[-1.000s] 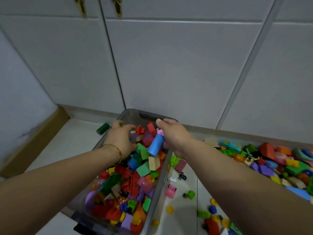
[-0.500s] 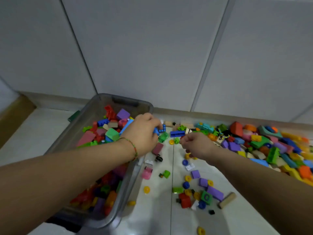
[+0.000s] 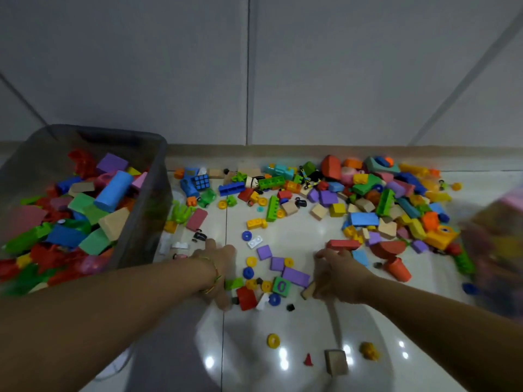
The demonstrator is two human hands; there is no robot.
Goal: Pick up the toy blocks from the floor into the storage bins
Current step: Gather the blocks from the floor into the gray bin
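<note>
A grey translucent storage bin [image 3: 160, 179] stands on the left, filled with coloured blocks. Many toy blocks [image 3: 368, 193] lie scattered along the wall on the white floor. In front of me is a small cluster: purple blocks [image 3: 295, 275], a green number block [image 3: 281, 285], a red block [image 3: 246, 298] and yellow rings. My left hand [image 3: 218, 264] lies flat on the floor at the cluster's left, fingers spread. Cupped at the cluster's right, my right hand [image 3: 336, 275] touches a tan block [image 3: 307, 290] with its fingertips.
A second container [image 3: 498, 250] with blocks shows blurred at the right edge. White cupboard doors [image 3: 249, 80] rise behind the pile. A tan cube [image 3: 336, 362], a small red cone [image 3: 308, 360] and yellow pieces lie on the floor nearer to me.
Both hands left the bin, swung right and came down to the floor on either side of the small cluster. The view turned right and down.
</note>
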